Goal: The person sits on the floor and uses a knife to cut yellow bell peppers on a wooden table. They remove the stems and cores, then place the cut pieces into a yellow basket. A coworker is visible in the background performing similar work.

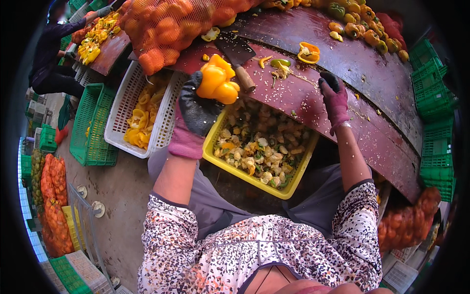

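Note:
My left hand (200,106), in a pink and black work glove, grips a yellow bell pepper (219,81) above the corner of a yellow basket (249,183). Pepper cores and seeds (257,154) fill much of that basket between my knees. My gloved right hand (335,93) is over the dark red board (293,99), its fingers bent; whether it holds anything small is not visible. A wide-bladed knife (244,77) with a wooden handle lies on the board near the pepper. Further right lie a green pepper piece (280,63), a core (282,71) and a cut orange-yellow pepper (308,53).
An orange mesh sack (165,29) of peppers stands on the board. At left are a white basket (125,106) with yellow pepper pieces and green crates (90,125). Whole peppers (371,33) are heaped at the far right. Another person (51,55) works at upper left.

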